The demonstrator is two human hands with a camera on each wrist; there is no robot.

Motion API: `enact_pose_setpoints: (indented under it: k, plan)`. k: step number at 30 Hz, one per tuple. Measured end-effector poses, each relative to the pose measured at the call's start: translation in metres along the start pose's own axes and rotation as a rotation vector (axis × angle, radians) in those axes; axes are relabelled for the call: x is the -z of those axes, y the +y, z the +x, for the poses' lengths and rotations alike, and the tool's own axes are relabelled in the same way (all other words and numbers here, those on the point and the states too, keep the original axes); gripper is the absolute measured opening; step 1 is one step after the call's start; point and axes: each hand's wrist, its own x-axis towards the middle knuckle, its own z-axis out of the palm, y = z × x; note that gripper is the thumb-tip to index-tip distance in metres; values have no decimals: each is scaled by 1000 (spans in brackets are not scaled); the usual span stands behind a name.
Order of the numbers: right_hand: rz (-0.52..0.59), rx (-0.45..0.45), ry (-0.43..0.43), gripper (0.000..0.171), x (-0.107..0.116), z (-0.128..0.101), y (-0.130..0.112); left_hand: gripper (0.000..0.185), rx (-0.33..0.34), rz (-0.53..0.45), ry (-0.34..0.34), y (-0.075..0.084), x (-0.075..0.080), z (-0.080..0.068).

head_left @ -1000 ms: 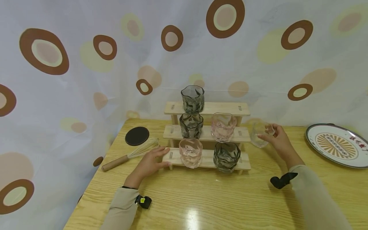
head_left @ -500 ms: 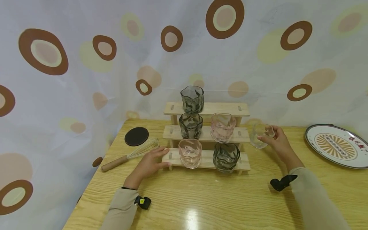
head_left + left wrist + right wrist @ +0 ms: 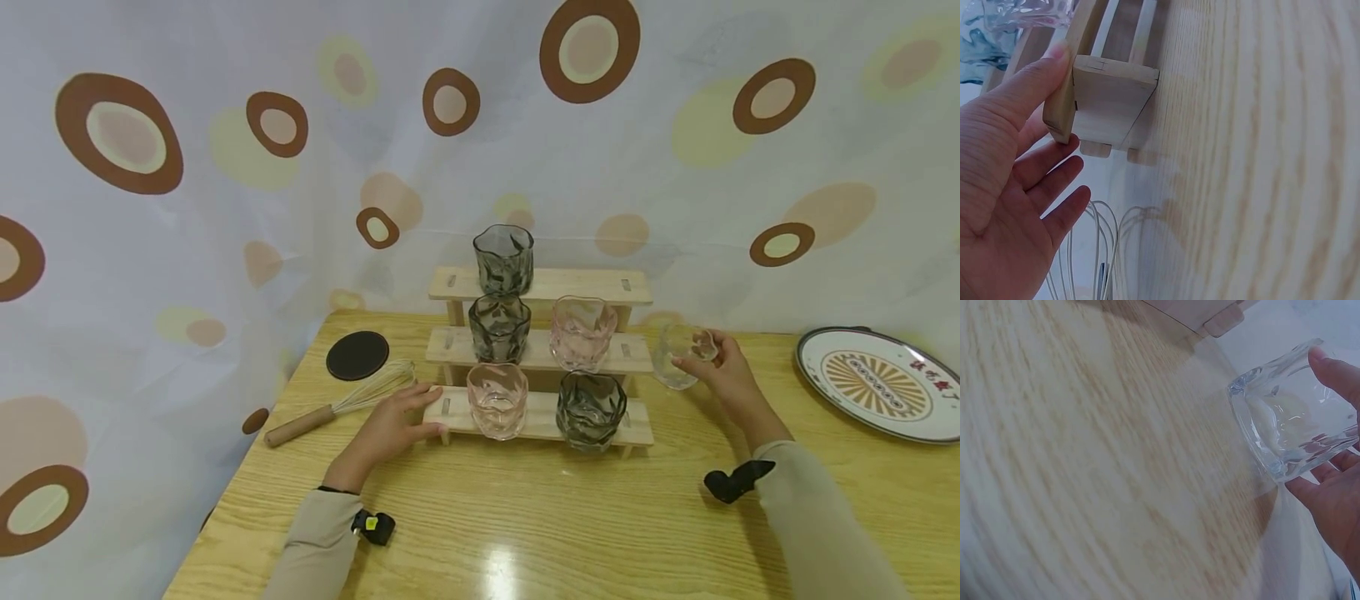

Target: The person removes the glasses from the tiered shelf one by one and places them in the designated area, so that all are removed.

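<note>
The right hand (image 3: pixel 723 371) holds a small clear wavy glass cup (image 3: pixel 678 354), with the thumb and fingers curled round it. The cup is lifted off the light wooden tabletop (image 3: pixel 525 517) and tipped on its side, just to the right of the wooden three-step rack (image 3: pixel 540 354). In the right wrist view the clear cup (image 3: pixel 1294 422) sits against the fingers (image 3: pixel 1338 372), and its thick bottom faces the camera.

The left hand (image 3: pixel 390 429) rests on the left end of the rack's lowest step. Its fingers are nearly straight, with the thumb along the front edge (the left wrist view shows this up close). The two hands are well apart, one at each end of the rack.

The top step holds a grey glass cup (image 3: pixel 503 258). The middle step holds another grey cup (image 3: pixel 498 327) and a pink cup (image 3: pixel 582 333). The lowest step holds a pink cup (image 3: pixel 497 399) and a grey cup (image 3: pixel 591 410).

A wire whisk with a wooden handle (image 3: pixel 337 402) lies near the left hand. A round black coaster (image 3: pixel 357 355) lies behind it. A patterned oval plate (image 3: pixel 881 382) sits far to the right.
</note>
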Motion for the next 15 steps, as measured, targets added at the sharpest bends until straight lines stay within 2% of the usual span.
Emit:
enact_pose_setpoints:
  k: [7,15]
  plan:
    - [-21,-25,-5,90,7,-6,-4,63,-1,-14,8,-1,-1,2]
    - [-102,63,41,81,26,-10,-23,65,18,-31,-7,0,0,0]
